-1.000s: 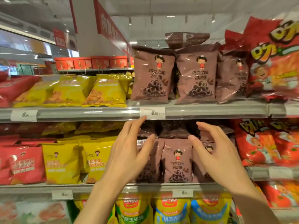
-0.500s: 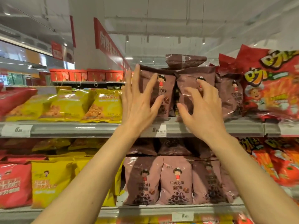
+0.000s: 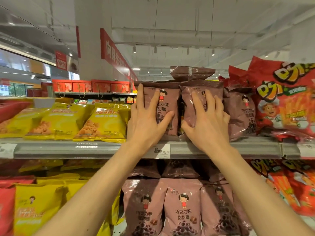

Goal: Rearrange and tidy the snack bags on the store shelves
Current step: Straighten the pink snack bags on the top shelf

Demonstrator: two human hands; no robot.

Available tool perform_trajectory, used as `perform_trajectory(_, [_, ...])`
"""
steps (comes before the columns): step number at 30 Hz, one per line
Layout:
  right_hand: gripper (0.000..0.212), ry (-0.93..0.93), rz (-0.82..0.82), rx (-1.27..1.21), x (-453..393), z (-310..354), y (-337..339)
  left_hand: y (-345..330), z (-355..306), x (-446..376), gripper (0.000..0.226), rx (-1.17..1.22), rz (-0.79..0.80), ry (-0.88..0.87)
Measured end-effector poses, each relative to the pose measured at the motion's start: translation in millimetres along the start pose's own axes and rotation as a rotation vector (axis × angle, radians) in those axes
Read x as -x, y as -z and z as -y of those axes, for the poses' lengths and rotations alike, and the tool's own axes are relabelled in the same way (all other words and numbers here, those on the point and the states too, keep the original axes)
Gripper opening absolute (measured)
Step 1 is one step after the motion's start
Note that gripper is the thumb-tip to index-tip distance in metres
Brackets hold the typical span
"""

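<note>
Brown snack bags stand upright on the top shelf (image 3: 247,148). My left hand (image 3: 146,120) lies with spread fingers flat on the left brown bag (image 3: 170,103). My right hand (image 3: 207,120) presses with spread fingers on the middle brown bag (image 3: 189,101), its thumb low at the bag's left edge. A third brown bag (image 3: 242,114) stands to the right, untouched. Another brown bag (image 3: 192,74) lies flat on top of the row. More brown bags (image 3: 182,206) stand on the shelf below, between my forearms.
Yellow snack bags (image 3: 100,123) fill the top shelf to the left, and large red bags (image 3: 286,97) crowd the right. A price tag (image 3: 162,151) hangs on the shelf rail under my hands. Yellow and red bags (image 3: 37,206) fill the lower left shelf.
Both hands rose from the lower shelf's brown bags to the top shelf and now lie on two upright brown bags there. The view tilted upward.
</note>
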State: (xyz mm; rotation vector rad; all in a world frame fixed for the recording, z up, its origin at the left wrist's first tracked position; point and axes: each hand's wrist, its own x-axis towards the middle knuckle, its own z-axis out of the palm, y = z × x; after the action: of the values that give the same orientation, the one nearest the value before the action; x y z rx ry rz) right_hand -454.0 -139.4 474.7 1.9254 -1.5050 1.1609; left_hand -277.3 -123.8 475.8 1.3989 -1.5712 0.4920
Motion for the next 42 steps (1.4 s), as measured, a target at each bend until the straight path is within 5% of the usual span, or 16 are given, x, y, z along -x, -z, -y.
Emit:
perform_trajectory(8, [0.093, 0.042, 0.031, 0.066, -1, -8, -2, -6, 2, -5, 0.08, 0.026, 0.006, 0.0])
perform_trajectory(12, [0.093, 0.052, 0.074, 0.009, 0, -8, 6, 8, 14, -7, 0.077, 0.198, 0.168, -0.026])
perform_trajectory(17, [0.086, 0.208, -0.061, -0.088, 10, 4, 9, 30, 35, -9, 0.075, 0.242, 0.347, -0.099])
perform_trajectory(23, [0.083, 0.395, 0.126, -0.09, 12, 23, 0, 33, 42, -14, 0.081, 0.266, 0.348, -0.15])
perform_trajectory(42, [0.081, 0.388, 0.062, -0.116, 7, 30, -3, 44, 67, -9, 0.086, 0.471, 0.409, -0.033])
